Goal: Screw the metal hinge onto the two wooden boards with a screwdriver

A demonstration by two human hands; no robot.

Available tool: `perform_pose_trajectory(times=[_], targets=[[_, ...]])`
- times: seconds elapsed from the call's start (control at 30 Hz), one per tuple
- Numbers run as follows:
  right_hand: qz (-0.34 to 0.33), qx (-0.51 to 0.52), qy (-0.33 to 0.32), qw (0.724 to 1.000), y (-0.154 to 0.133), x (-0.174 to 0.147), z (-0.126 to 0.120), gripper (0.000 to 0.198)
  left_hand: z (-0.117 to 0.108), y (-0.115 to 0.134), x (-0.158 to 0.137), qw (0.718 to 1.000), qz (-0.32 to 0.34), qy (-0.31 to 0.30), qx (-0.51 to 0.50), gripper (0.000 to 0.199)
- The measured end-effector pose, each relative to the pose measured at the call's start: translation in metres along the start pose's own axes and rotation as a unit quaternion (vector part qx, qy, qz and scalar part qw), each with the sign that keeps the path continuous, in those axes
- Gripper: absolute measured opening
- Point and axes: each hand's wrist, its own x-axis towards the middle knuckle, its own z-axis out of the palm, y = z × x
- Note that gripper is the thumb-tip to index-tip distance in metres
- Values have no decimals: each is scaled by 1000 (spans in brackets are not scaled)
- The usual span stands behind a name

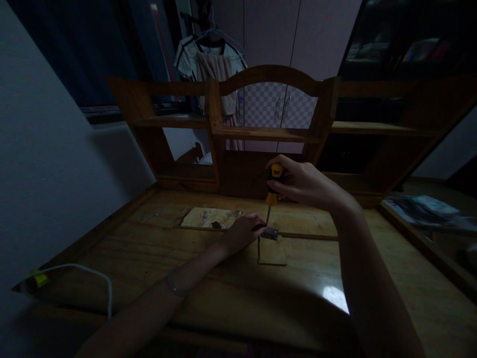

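A yellow and black screwdriver (273, 199) stands nearly upright, its handle gripped from above by my right hand (298, 181). Its shaft runs down to a small dark metal hinge (271, 232), where the tip is partly hidden by fingers. My left hand (244, 231) is closed at the hinge's left edge, fingertips steadying it beside the screwdriver tip. Any screw there is too small to make out. The hinge lies where a long wooden board (303, 223) meets a small square wooden piece (272, 252).
A rough-patterned patch (208, 218) marks the long board's left end. Small metal bits (152, 215) lie left on the wooden desk (149, 253). A white cable (85, 269) and a yellow object (40, 279) are at the left edge. A wooden shelf unit (266, 133) rises behind.
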Motion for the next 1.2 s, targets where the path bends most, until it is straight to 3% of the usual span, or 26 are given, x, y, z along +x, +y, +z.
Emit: perform_pose_trajectory(times=[0.47, 0.63, 0.9, 1.07, 1.2], targets=[[17, 45, 2, 999, -1, 2, 5, 27, 3, 1, 0, 993, -49, 40, -98, 8], [24, 37, 27, 999, 2, 4, 5, 29, 5, -1, 0, 994, -50, 43, -90, 7], [52, 31, 4, 998, 16, 0, -5, 24, 6, -4, 0, 996, -52, 31, -73, 6], [37, 25, -1, 999, 20, 1, -4, 18, 7, -6, 0, 994, -48, 42, -91, 8], [19, 24, 11, 999, 15, 5, 4, 24, 8, -8, 0, 995, -43, 38, -85, 6]])
